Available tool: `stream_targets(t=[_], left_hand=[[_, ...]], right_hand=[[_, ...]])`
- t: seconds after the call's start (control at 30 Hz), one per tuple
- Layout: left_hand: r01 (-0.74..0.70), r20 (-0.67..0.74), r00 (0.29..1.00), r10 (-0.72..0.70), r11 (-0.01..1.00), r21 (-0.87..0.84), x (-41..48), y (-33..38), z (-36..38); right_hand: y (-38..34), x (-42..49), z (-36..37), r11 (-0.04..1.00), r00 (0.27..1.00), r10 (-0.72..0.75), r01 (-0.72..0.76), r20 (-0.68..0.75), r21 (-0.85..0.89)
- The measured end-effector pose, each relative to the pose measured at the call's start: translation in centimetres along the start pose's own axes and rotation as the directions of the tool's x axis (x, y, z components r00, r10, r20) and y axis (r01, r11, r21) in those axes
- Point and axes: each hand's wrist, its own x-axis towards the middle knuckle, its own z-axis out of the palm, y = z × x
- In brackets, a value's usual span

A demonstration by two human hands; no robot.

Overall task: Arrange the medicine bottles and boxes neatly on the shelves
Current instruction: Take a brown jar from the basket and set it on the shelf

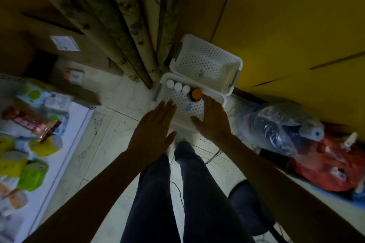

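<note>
Standing over a white perforated basket (178, 98) on the floor (118, 124), the person holds both hands flat, fingers straight, gripping nothing. The left hand (156, 122) is above the near-left rim. The right hand (214, 122) is above the right side, its fingertips just beside an amber bottle (196, 94) with an orange cap. Three white-capped bottles (178, 86) line the basket's far wall — all upright, caps toward the camera, long axes vertical. A second basket (205, 59) sits just behind. The white label (65, 43) on a cardboard box and the packs on the shelf (65, 144) at left are too blurred to read.
</note>
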Motion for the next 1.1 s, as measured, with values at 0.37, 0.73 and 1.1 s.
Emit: stream_targets(t=[0.37,0.73,1.1], left_hand=[[0.401,-0.524,0.832,-0.184,0.851,0.338,-13.3,-1.0,-14.3],[0.858,-0.896,0.35,-0.274,0.477,0.19,-33.2,-7.1,-31.3],[0.948,-0.988,0.06,-0.143,0.318,0.011,-50.0,-18.2,-43.5]], right_hand=[[-18.9,-7.5,-7.4,0.435,0.495,-0.869,0.758,-0.005,-0.486],[-45.6,-16.8,-11.5,-0.138,-0.186,-0.98,0.898,-0.075,-0.418],[-68.1,-26.3,-9.2,-0.271,-0.302,-0.95,0.921,-0.076,-0.28]])
